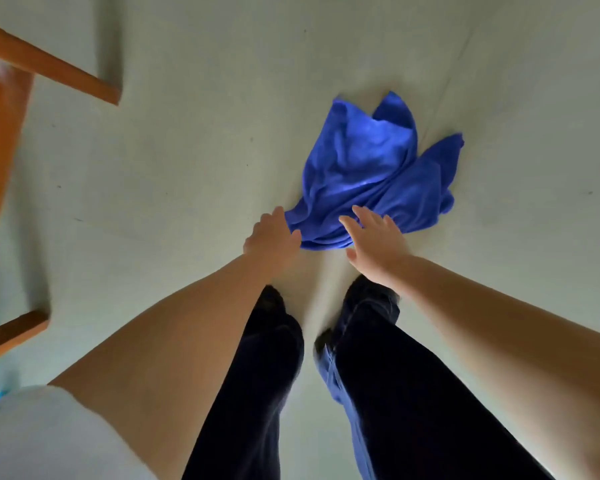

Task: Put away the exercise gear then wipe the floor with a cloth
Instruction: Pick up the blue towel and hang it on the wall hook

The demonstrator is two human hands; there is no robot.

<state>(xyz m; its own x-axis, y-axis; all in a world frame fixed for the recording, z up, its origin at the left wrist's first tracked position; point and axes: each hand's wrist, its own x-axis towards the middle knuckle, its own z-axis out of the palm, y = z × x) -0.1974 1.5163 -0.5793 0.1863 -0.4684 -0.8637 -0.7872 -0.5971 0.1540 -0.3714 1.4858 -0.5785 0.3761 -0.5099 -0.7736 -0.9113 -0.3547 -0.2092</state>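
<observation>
At the far left stands a wooden frame [4, 140], its orange-brown bars resting on the pale floor [187, 98]; what piece of furniture it belongs to cannot be told. Low in that corner a white sleeve [42, 434] covers the person's left shoulder, with a small patch of light blue just beside it, too blurred to identify.

The person stands bent forward, both bare arms reaching down. The left hand [272, 237] hangs at the near left edge of the cloth [368, 174]; its fingers are curled under and hidden from view, so whether they pinch the fabric cannot be told. The thumb side lies against the cloth's hem.

The cloth is bright blue, crumpled and bunched, lying on the floor directly ahead of the person's feet, with two corners sticking out toward the far right.

The right hand [378, 244] is over the cloth's near edge, palm down, fingers straight and slightly spread, gripping nothing. Whether it touches the fabric cannot be told.

Below the hands, two legs in dark trousers [378, 393] and dark shoes [368, 292] stand slightly apart, just short of the cloth.
</observation>
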